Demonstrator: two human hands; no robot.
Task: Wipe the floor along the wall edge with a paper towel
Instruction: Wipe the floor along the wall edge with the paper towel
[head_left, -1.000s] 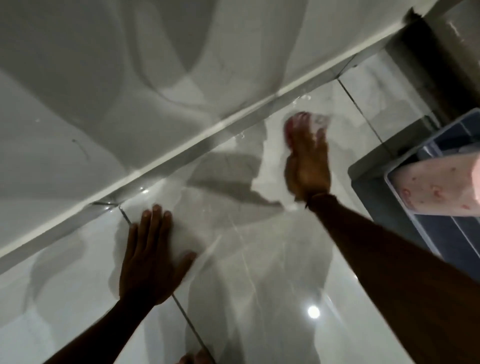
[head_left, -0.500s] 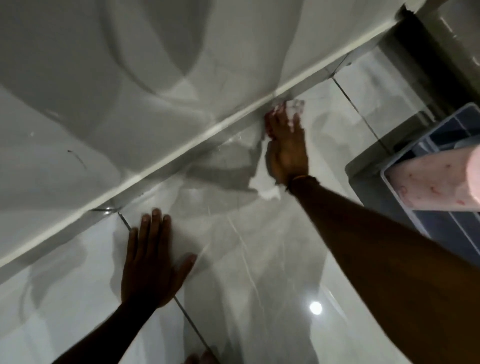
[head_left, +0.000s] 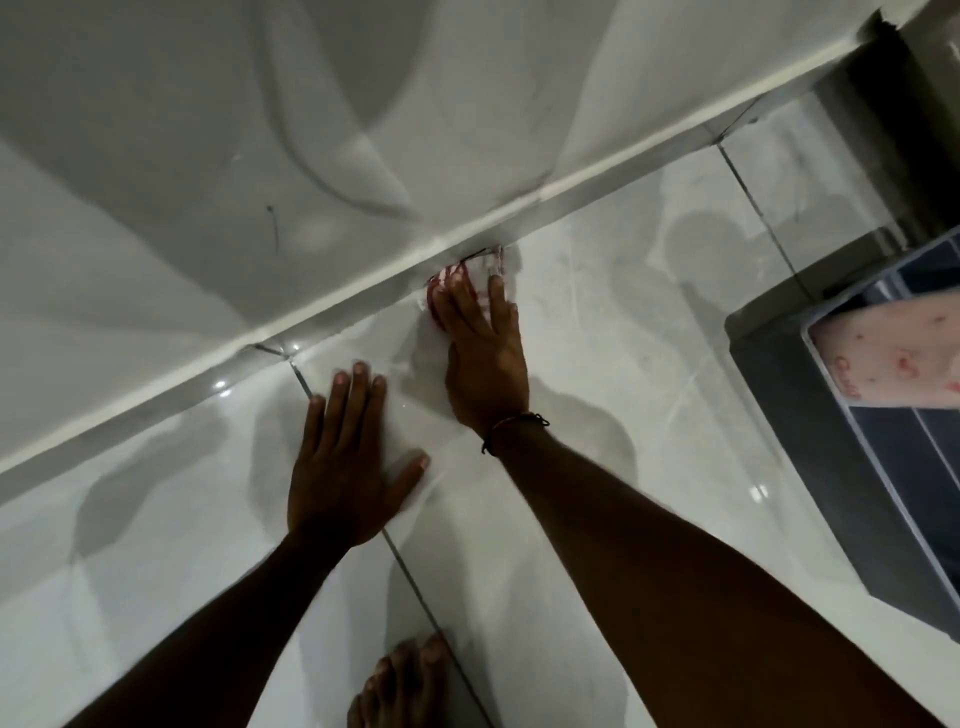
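- Our right hand (head_left: 480, 348) lies flat, fingers spread, palm pressing the paper towel (head_left: 467, 280) onto the floor (head_left: 597, 364); it pins the towel and does not clutch it.
- Our left hand (head_left: 345, 457) is spread open and empty, palm down on the tile, seemingly propping us up, and sits nearer to us than the right hand.
- The paper towel, white with red markings, shows only past our right fingertips, crumpled, touching the base of the skirting (head_left: 363, 296) where floor meets wall (head_left: 208, 156).
- The wall edge is the axis that matters: it runs diagonally from the lower left of the view to the upper right, and the towel already sits on that line, so we judge the next stroke should slide along it, not toward it.
- The right hand is the nearer one to the edge and the only one on the towel.
- A dark grout line (head_left: 405, 571) passes under our left hand and meets the skirting just to its left.
- A grey bin (head_left: 810, 467) stands well apart at the right edge, and toes (head_left: 400, 686) show at the bottom edge.
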